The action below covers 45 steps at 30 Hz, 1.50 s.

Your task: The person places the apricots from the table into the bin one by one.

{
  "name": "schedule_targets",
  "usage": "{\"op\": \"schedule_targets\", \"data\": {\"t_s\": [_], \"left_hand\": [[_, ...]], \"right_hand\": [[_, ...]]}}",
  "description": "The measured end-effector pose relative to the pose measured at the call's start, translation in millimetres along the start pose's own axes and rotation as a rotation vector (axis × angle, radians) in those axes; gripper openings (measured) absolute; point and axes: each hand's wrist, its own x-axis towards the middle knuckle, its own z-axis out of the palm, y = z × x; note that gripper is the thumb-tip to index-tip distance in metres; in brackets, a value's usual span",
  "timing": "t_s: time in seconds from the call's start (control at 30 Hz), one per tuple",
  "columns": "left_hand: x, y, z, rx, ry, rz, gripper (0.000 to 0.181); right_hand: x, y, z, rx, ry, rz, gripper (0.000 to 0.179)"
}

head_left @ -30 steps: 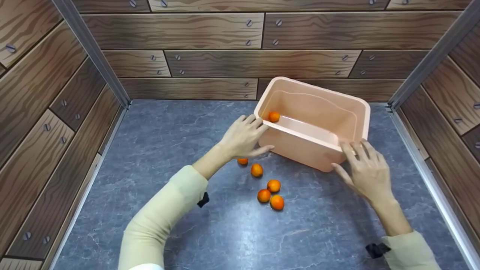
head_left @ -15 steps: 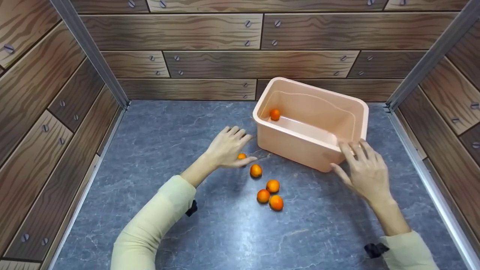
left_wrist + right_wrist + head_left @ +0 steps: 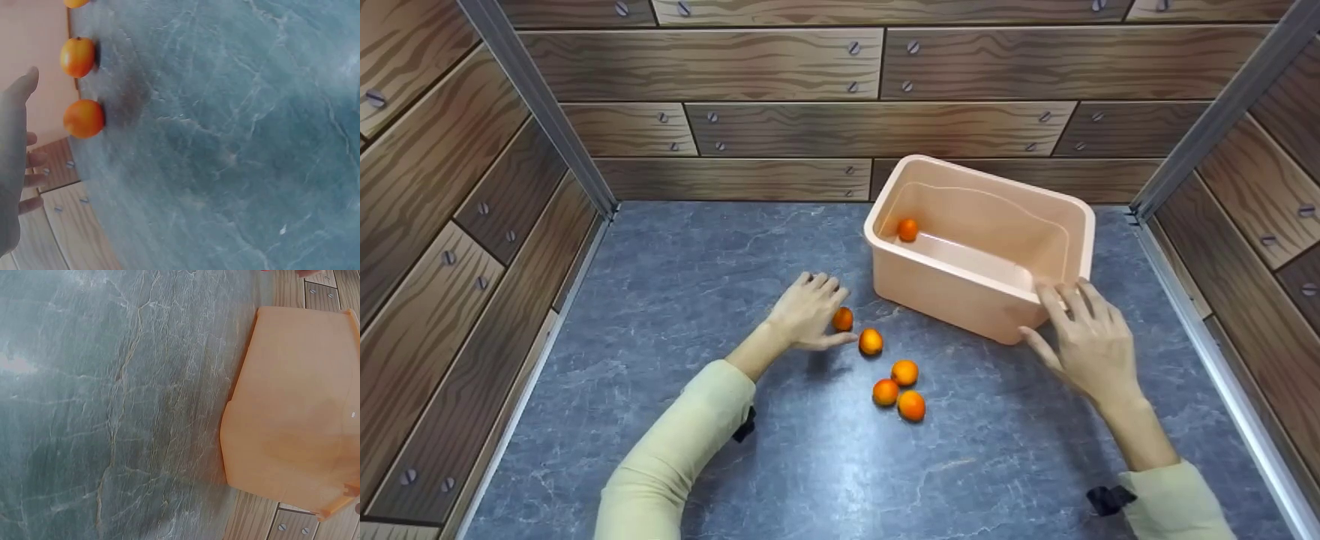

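Observation:
In the head view my left hand [image 3: 807,313] hovers with spread fingers beside a small round orange fruit [image 3: 843,319]. Its thumb points toward a second orange fruit [image 3: 871,342]. The left wrist view shows the fingers extended and apart from the nearest orange fruit [image 3: 84,118], nothing held. My right hand [image 3: 1089,341] grips the near right corner of a peach-coloured plastic bin [image 3: 945,292], fingers over the rim and thumb at the outer wall. One orange fruit [image 3: 907,229] lies inside the bin at its left end. The right wrist view shows mostly the bin's outer wall [image 3: 292,394].
Three more orange fruits lie close together nearer to me, one of them the front orange fruit [image 3: 911,406]. The grey marbled table [image 3: 697,262] is bounded by wood-patterned walls [image 3: 780,64] with metal edge strips [image 3: 1237,405].
My left hand has left the bin's left rim and moved down and left to the fruit on the table. The right hand stays on the bin's corner; the fruit inside shifted slightly.

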Motion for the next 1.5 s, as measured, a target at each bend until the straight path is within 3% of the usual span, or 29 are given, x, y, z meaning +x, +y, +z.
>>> {"op": "schedule_targets", "data": {"t_s": [0.47,0.8,1.5], "left_hand": [[4.1,-2.1,28.8,-0.019,-0.113,-0.042,0.086],[7.6,-0.9,37.1,-0.009,-0.149,-0.047,0.080],[12.0,1.2,35.9,0.020,-0.118,-0.043,0.061]], "right_hand": [[0.2,-0.4,-1.3,0.015,-0.024,0.011,0.078],[0.0,0.7,-0.7,-0.004,-0.012,-0.006,0.072],[-0.5,0.5,-0.7,0.001,-0.022,0.008,0.078]]}}
